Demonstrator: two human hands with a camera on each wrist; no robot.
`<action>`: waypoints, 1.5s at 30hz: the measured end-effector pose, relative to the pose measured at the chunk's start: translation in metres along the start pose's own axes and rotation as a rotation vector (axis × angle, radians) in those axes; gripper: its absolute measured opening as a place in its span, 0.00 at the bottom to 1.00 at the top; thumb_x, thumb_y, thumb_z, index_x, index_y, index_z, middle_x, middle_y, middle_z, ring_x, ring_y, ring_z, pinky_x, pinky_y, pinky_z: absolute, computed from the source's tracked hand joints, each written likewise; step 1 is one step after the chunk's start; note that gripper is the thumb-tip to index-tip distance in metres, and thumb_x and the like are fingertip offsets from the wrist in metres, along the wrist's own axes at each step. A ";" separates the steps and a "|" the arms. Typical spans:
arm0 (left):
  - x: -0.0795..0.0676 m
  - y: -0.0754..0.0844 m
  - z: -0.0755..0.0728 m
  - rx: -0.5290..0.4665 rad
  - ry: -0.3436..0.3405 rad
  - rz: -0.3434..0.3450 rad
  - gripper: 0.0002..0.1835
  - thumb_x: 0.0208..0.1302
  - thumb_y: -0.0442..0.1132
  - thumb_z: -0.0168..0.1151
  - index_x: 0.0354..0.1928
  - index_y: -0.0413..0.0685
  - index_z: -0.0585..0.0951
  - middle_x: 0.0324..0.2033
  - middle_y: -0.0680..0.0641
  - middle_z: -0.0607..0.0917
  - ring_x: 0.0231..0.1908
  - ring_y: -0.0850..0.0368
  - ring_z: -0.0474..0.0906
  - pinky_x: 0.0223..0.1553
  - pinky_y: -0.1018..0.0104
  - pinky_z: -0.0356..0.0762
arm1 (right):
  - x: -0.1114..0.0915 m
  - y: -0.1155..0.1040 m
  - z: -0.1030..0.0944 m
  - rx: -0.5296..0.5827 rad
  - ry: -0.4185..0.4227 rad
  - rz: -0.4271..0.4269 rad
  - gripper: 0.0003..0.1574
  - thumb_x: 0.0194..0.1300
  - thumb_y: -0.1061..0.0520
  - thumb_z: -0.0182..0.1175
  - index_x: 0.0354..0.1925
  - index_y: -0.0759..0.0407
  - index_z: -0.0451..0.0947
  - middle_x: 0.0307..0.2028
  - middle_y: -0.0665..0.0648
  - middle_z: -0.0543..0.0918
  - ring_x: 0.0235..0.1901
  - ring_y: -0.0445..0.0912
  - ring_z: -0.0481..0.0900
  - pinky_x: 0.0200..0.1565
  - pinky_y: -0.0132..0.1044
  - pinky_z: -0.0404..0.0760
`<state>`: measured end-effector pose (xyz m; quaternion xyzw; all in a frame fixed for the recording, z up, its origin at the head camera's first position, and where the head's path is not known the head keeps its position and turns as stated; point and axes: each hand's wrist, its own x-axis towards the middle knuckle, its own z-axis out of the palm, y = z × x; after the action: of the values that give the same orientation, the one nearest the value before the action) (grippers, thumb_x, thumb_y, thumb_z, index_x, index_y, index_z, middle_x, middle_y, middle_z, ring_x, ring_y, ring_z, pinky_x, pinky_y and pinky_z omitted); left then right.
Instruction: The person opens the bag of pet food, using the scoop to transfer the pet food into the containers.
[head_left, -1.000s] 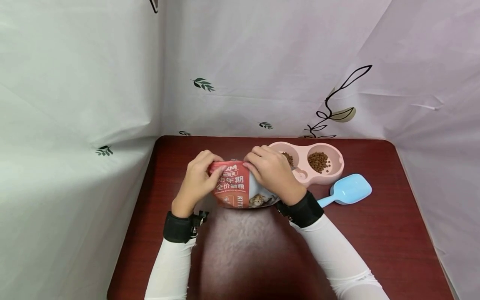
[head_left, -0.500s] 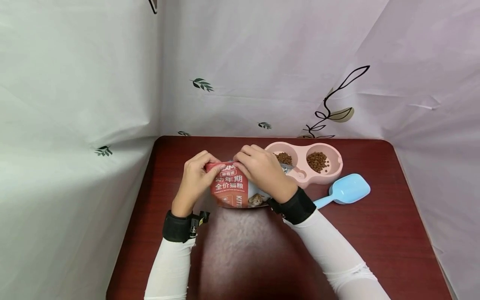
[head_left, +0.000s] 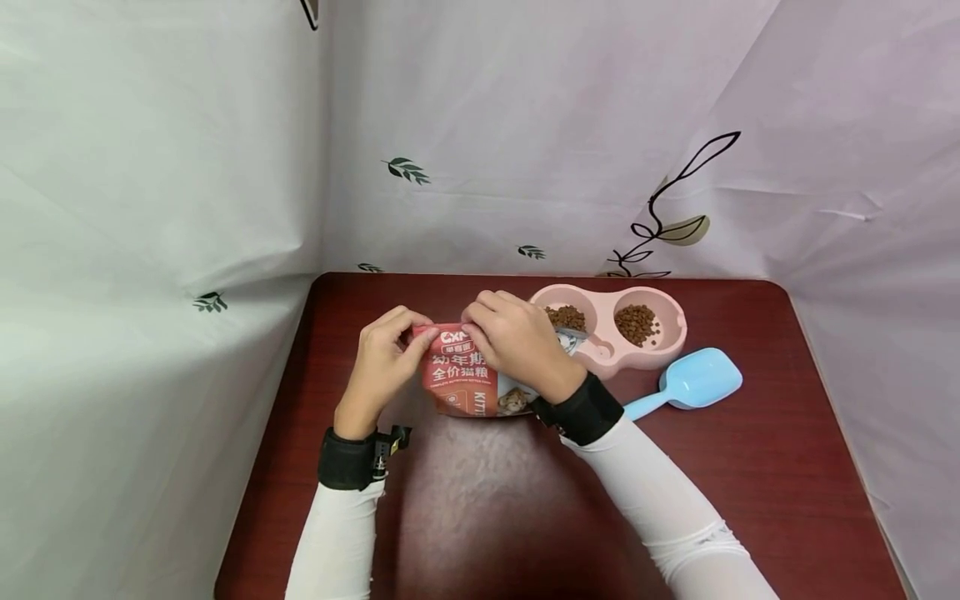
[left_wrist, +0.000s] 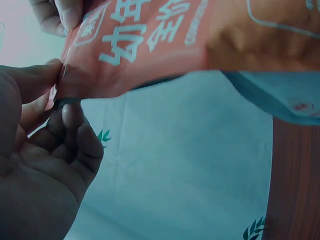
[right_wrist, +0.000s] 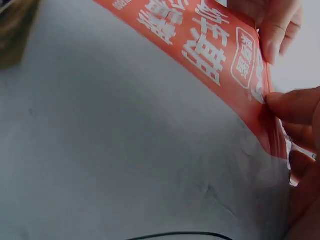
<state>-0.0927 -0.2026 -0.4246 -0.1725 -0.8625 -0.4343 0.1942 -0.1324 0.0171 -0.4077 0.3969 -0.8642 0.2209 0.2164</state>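
A red and pale grey bag of cat food (head_left: pixel 461 375) stands on the table, with a kitten printed low on its front. My left hand (head_left: pixel 382 358) pinches the top edge at its left corner, thumb in front and fingers behind. Further right along the same edge, my right hand (head_left: pixel 517 342) pinches the bag's top strip between thumb and fingers. In the right wrist view the strip (right_wrist: pixel 274 125) runs straight between both thumbs. The left wrist view shows the corner held by the left fingertips (left_wrist: pixel 52 70). Much of the bag's right side is hidden behind my right hand.
Behind my right hand sits a pink double bowl (head_left: pixel 607 358) with brown kibble (head_left: pixel 635 323) in both hollows. A light blue scoop (head_left: pixel 701 379) lies to the right, its handle end near my right wrist. White patterned cloth (head_left: pixel 480 150) hangs behind the dark red table (head_left: pixel 750 467).
My right hand has slid left along the bag's top edge, uncovering more of the left bowl. The left hand has shifted slightly left and still pinches its corner.
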 end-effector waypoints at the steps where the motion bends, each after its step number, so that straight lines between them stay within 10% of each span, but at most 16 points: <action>1: 0.000 -0.001 0.000 0.004 0.008 0.004 0.04 0.66 0.34 0.72 0.34 0.42 0.85 0.27 0.50 0.80 0.24 0.63 0.71 0.25 0.74 0.70 | 0.001 -0.001 0.000 -0.001 -0.010 0.002 0.07 0.73 0.53 0.64 0.39 0.55 0.85 0.36 0.51 0.82 0.35 0.47 0.81 0.38 0.41 0.83; 28: -0.003 -0.001 0.004 0.001 0.058 0.079 0.05 0.64 0.31 0.72 0.31 0.43 0.85 0.28 0.49 0.83 0.28 0.59 0.72 0.28 0.72 0.69 | 0.016 -0.020 0.003 -0.035 -0.035 -0.049 0.08 0.73 0.58 0.62 0.38 0.52 0.88 0.34 0.49 0.83 0.34 0.45 0.82 0.35 0.39 0.85; 38: -0.009 -0.003 0.006 -0.010 0.052 0.038 0.04 0.66 0.33 0.71 0.39 0.42 0.85 0.31 0.48 0.83 0.27 0.61 0.72 0.26 0.67 0.72 | -0.004 -0.018 -0.009 -0.120 -0.027 -0.041 0.15 0.73 0.51 0.64 0.51 0.59 0.85 0.43 0.55 0.87 0.41 0.49 0.83 0.42 0.42 0.82; 45: -0.022 -0.007 0.012 -0.037 0.025 -0.043 0.06 0.70 0.35 0.67 0.46 0.44 0.84 0.35 0.47 0.84 0.30 0.59 0.75 0.27 0.64 0.77 | -0.037 0.009 -0.047 0.016 -0.043 0.071 0.29 0.65 0.48 0.72 0.58 0.63 0.81 0.52 0.62 0.84 0.54 0.57 0.81 0.57 0.53 0.79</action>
<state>-0.0790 -0.2001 -0.4469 -0.1522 -0.8553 -0.4565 0.1922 -0.1076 0.0703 -0.3920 0.3724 -0.8803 0.2267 0.1870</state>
